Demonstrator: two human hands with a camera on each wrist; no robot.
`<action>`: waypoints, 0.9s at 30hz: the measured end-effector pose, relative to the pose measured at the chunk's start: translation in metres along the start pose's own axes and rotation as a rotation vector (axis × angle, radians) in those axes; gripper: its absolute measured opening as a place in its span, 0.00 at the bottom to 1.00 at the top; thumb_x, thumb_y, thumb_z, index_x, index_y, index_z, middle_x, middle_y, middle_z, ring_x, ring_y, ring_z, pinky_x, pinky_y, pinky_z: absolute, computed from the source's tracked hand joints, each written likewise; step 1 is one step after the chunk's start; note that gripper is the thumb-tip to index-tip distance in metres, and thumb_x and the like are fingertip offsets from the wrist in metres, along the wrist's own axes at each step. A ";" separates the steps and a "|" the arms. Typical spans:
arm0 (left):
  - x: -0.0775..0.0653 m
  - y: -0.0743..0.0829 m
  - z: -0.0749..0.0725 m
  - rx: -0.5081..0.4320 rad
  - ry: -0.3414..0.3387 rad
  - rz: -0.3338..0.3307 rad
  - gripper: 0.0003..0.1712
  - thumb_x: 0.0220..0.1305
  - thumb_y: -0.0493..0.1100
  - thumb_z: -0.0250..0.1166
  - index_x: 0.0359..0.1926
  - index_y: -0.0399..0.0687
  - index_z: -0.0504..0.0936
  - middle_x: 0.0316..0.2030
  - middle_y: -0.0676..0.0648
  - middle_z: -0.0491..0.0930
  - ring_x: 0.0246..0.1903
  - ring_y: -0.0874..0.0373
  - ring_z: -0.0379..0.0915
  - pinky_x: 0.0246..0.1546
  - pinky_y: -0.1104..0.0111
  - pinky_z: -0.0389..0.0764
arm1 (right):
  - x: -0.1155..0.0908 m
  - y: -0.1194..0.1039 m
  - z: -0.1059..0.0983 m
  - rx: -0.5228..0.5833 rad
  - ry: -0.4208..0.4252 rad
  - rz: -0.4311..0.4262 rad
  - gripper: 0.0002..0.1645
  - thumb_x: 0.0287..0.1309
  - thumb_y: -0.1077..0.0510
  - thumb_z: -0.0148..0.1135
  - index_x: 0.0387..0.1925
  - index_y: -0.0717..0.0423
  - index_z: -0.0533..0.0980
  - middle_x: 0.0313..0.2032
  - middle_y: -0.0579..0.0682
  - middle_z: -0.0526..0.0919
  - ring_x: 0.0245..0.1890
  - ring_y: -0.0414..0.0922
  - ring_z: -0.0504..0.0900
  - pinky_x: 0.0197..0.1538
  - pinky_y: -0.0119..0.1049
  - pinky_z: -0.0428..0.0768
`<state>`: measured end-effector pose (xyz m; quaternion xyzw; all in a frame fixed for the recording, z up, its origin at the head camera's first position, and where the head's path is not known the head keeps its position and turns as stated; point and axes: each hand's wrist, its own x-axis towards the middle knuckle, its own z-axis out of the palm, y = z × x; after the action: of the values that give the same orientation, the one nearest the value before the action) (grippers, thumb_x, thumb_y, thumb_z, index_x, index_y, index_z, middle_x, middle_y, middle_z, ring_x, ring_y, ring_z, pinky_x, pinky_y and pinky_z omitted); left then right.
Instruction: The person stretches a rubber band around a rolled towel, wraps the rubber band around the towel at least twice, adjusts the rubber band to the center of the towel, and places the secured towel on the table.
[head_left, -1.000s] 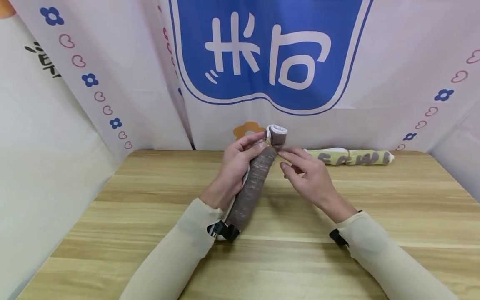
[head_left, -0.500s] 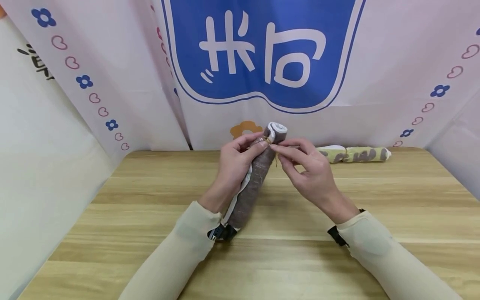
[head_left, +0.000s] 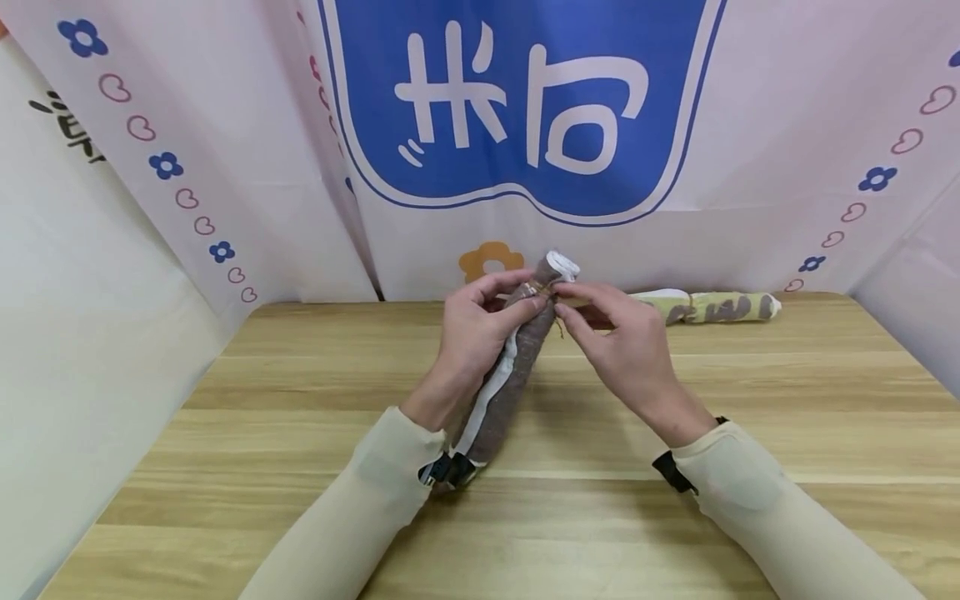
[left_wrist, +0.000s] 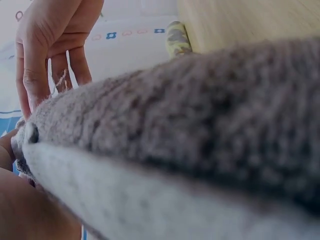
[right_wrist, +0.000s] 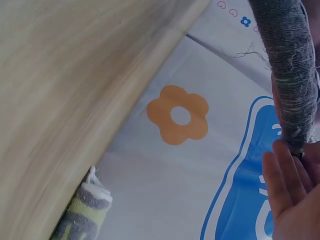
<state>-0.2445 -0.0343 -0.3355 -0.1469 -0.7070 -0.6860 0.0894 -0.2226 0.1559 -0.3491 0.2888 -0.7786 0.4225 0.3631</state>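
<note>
A rolled grey-brown towel (head_left: 517, 358) with a white edge strip along its length slants up from the table in the head view. My left hand (head_left: 476, 329) grips it near its upper end, thumb across the front. A thin brown string (head_left: 534, 287) is wound round the roll just below its white, coiled top. At that string, my right hand (head_left: 626, 337) pinches with thumb and forefinger; a loose string end dangles below. The towel (left_wrist: 200, 110) fills much of the left wrist view, and the right fingers (right_wrist: 280, 175) meet its tied end in the right wrist view.
Behind, at the back edge of the wooden table (head_left: 600, 517), lies a second rolled towel (head_left: 727, 307), yellow-green with grey patches and tied at its middle. A printed white and blue cloth backdrop (head_left: 420, 250) hangs right behind the table.
The towel has turned in my left hand, so its white edge strip now faces up more. My right fingers have come in from beside the roll to the string.
</note>
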 end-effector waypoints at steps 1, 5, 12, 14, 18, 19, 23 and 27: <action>0.000 0.000 0.000 0.002 0.000 -0.002 0.18 0.64 0.37 0.78 0.55 0.44 0.91 0.43 0.47 0.88 0.35 0.59 0.80 0.31 0.72 0.81 | 0.000 0.000 0.000 0.006 -0.001 0.018 0.16 0.63 0.71 0.73 0.53 0.65 0.86 0.47 0.56 0.90 0.39 0.49 0.91 0.45 0.23 0.84; -0.001 -0.002 0.001 0.015 -0.013 0.001 0.17 0.64 0.38 0.78 0.54 0.46 0.91 0.44 0.49 0.88 0.35 0.59 0.79 0.31 0.72 0.80 | 0.002 -0.002 0.001 0.048 0.020 0.083 0.12 0.63 0.70 0.73 0.49 0.65 0.87 0.44 0.56 0.91 0.36 0.48 0.92 0.40 0.24 0.85; -0.003 -0.005 0.003 0.024 -0.038 0.048 0.16 0.65 0.37 0.77 0.54 0.44 0.91 0.45 0.48 0.89 0.35 0.58 0.81 0.32 0.71 0.82 | 0.002 0.000 0.003 0.074 0.045 0.105 0.08 0.60 0.71 0.76 0.42 0.66 0.87 0.38 0.55 0.91 0.30 0.48 0.92 0.35 0.24 0.84; -0.003 -0.005 0.003 0.030 -0.042 0.057 0.16 0.65 0.37 0.76 0.54 0.43 0.91 0.46 0.48 0.89 0.35 0.58 0.81 0.32 0.71 0.82 | 0.001 0.002 0.003 0.047 0.042 0.069 0.09 0.59 0.71 0.76 0.41 0.66 0.86 0.37 0.56 0.91 0.29 0.47 0.91 0.35 0.23 0.84; -0.003 -0.006 0.004 0.049 -0.050 0.065 0.17 0.65 0.36 0.75 0.55 0.42 0.91 0.47 0.47 0.89 0.35 0.58 0.81 0.31 0.72 0.81 | 0.000 0.008 0.004 -0.017 0.036 -0.027 0.10 0.58 0.71 0.78 0.41 0.66 0.86 0.38 0.56 0.90 0.30 0.47 0.91 0.37 0.24 0.84; -0.003 -0.006 0.004 0.056 -0.053 0.064 0.17 0.66 0.35 0.74 0.55 0.42 0.90 0.47 0.47 0.89 0.35 0.58 0.81 0.31 0.72 0.81 | 0.000 0.009 0.004 -0.031 0.037 -0.045 0.11 0.57 0.71 0.78 0.41 0.66 0.86 0.38 0.56 0.90 0.29 0.47 0.91 0.38 0.24 0.84; -0.003 -0.007 0.005 0.074 -0.066 0.058 0.16 0.66 0.33 0.73 0.55 0.41 0.90 0.49 0.48 0.89 0.35 0.58 0.81 0.32 0.73 0.81 | -0.002 0.013 0.006 -0.035 0.061 -0.081 0.10 0.57 0.73 0.77 0.41 0.67 0.86 0.38 0.57 0.90 0.31 0.50 0.91 0.40 0.24 0.84; -0.001 -0.008 0.006 0.057 -0.069 0.055 0.16 0.65 0.32 0.73 0.54 0.41 0.91 0.49 0.48 0.89 0.36 0.59 0.81 0.33 0.73 0.81 | -0.005 0.016 0.008 -0.021 0.099 -0.103 0.10 0.56 0.75 0.76 0.39 0.66 0.87 0.37 0.55 0.90 0.31 0.49 0.91 0.40 0.24 0.84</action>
<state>-0.2455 -0.0283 -0.3438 -0.1873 -0.7247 -0.6573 0.0882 -0.2348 0.1576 -0.3633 0.3033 -0.7481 0.4090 0.4255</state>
